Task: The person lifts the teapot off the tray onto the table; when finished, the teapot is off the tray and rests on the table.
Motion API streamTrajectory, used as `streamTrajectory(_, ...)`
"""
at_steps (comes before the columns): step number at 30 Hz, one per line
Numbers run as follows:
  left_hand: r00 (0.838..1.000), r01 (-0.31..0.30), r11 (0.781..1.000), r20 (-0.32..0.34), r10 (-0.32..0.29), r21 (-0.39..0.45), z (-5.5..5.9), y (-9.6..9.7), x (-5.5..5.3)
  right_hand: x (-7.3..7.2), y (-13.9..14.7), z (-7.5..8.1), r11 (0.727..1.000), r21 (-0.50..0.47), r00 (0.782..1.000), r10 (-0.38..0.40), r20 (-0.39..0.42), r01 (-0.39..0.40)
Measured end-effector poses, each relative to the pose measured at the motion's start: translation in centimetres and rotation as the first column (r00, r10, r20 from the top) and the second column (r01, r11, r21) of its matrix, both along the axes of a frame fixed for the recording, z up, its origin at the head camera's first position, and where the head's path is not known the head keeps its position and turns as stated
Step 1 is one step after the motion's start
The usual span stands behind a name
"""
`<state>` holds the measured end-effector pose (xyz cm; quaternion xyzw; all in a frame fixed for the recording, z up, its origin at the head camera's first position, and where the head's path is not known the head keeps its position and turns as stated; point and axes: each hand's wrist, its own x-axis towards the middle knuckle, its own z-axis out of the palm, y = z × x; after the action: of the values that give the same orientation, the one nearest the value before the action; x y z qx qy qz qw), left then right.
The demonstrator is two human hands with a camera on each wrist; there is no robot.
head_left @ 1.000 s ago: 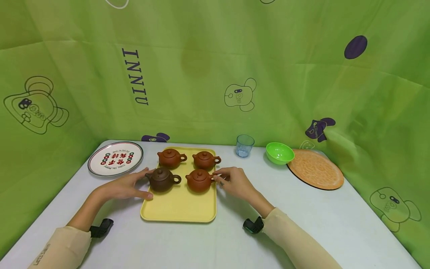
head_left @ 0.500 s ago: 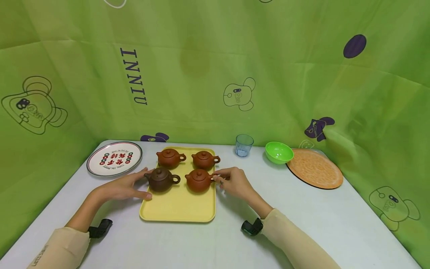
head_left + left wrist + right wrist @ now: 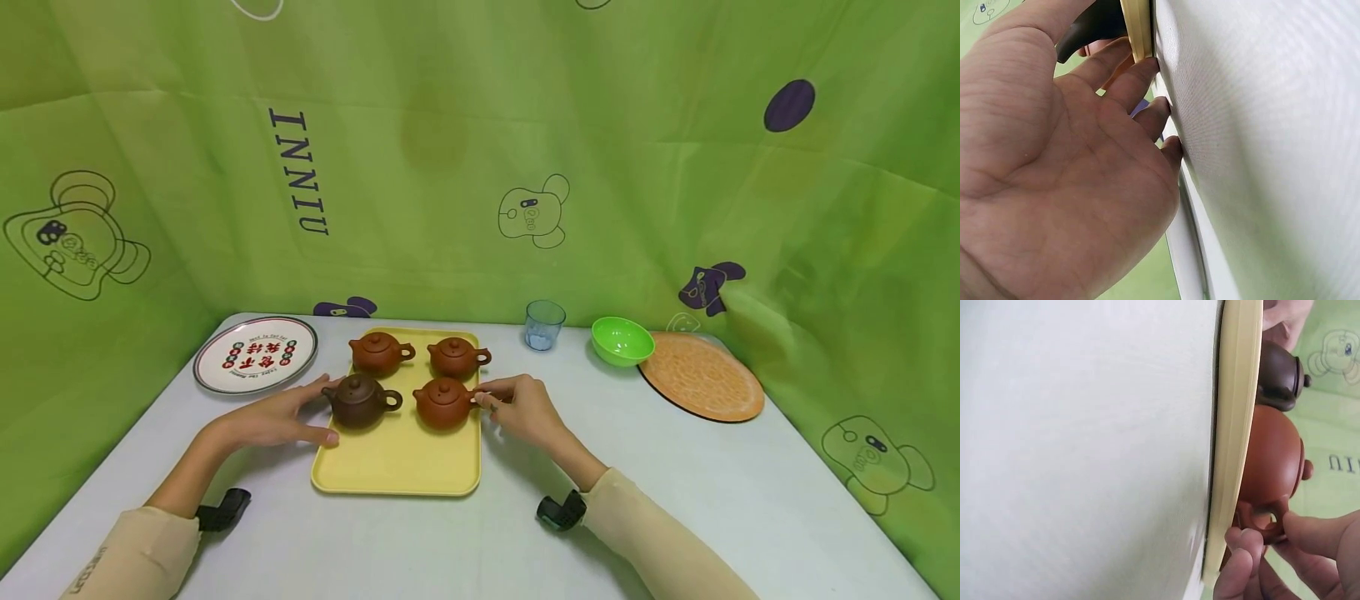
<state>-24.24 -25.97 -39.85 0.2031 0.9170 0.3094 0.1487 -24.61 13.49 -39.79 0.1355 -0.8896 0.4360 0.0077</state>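
Observation:
A yellow tray (image 3: 397, 467) bears a dark brown teapot (image 3: 357, 404) at front left and a reddish-brown teapot (image 3: 444, 407) at front right. Behind them stand two more reddish teapots, one at back left (image 3: 377, 355) and one at back right (image 3: 453, 358). My left hand (image 3: 277, 417) spreads around the dark teapot's spout side, its thumb at the tray's left rim. In the left wrist view its fingers lie loosely extended beside the tray edge (image 3: 1137, 28). My right hand (image 3: 525, 407) pinches the handle of the front right teapot between thumb and fingers, as the right wrist view shows.
An oval plate with printed characters (image 3: 256, 377) lies at back left. Toward the back right are a clear blue cup (image 3: 544, 327), a green bowl (image 3: 624, 342) and an orange round mat (image 3: 705, 379). A green curtain (image 3: 435, 192) borders the white table (image 3: 360, 550).

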Motion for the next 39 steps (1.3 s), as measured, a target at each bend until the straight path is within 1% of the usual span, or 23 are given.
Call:
streamTrajectory(4, 1.000, 0.002, 1.000, -0.001, -0.002, 0.009, -0.1, 0.0, 0.0, 0.0, -0.1, 0.0, 1.000, -0.011, 1.000, -0.003, -0.004, 0.003)
streamTrajectory(11, 1.000, -0.013, 1.000, 0.013, 0.013, -0.003, -0.1, 0.0, 0.1, 0.1, -0.1, -0.2, 0.999, -0.022, 1.000, -0.025, 0.006, 0.025)
streamTrajectory(21, 1.000, -0.007, 1.000, -0.002, 0.007, -0.008, -0.3, -0.2, 0.0, 0.3, 0.4, -0.2, 0.998, -0.033, 0.998, -0.057, 0.010, 0.057)
streamTrajectory(30, 1.000, -0.007, 1.000, -0.001, 0.007, 0.000, -0.3, -0.2, 0.0, 0.5, 1.8, 0.5, 0.993, -0.063, 0.995, -0.102, 0.019, 0.103)
streamTrajectory(39, 1.000, -0.005, 1.000, -0.010, 0.005, -0.005, -0.2, -0.1, 0.2, 0.0, 4.1, 0.8, 0.990, -0.047, 0.991, -0.136, -0.012, 0.135)
